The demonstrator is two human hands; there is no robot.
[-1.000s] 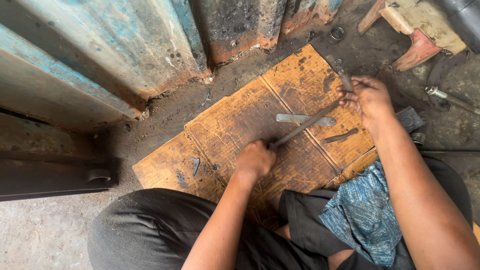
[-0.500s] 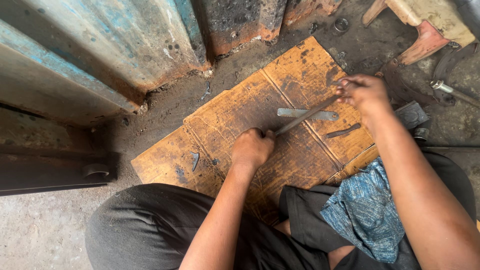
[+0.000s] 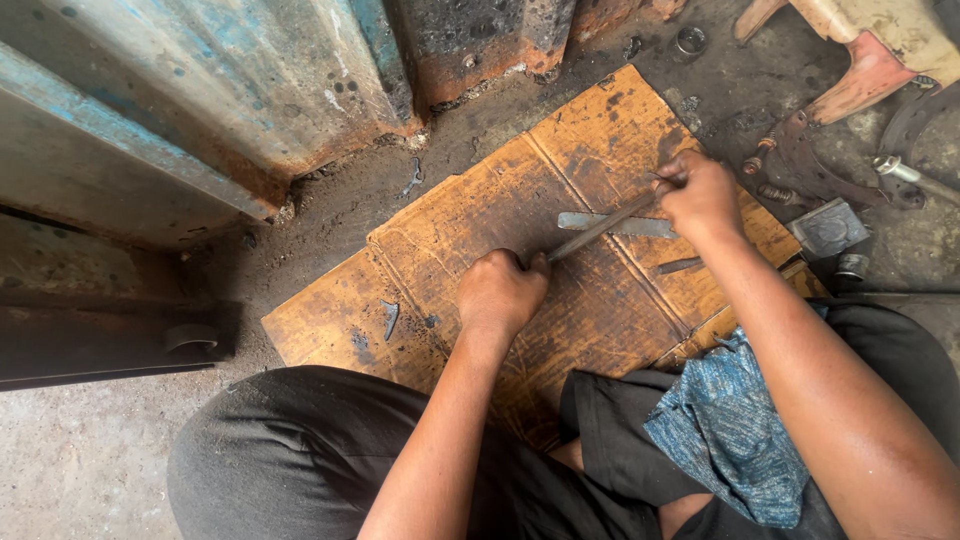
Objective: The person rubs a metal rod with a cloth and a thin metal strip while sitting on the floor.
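Steel file (image 3: 600, 228), centre frame: stiff, fairly heavy, I'd judge. My left hand (image 3: 500, 292) fisted on handle, right hand (image 3: 700, 195) pinching tip.

A rusted blue-painted metal structure (image 3: 200, 110) stood beside the gritty floor. A crumpled blue cloth (image 3: 730, 430) lay on a dark trouser leg. Near the right edge sat a small grey metal block (image 3: 828, 228), perhaps a casting, and rusty springs (image 3: 765, 165).

Dull grey metal file (image 3: 600, 226) and strip (image 3: 640, 226) on stained, matt cardboard (image 3: 450, 240); rusty painted steel (image 3: 200, 110); woven blue cloth (image 3: 730, 430).
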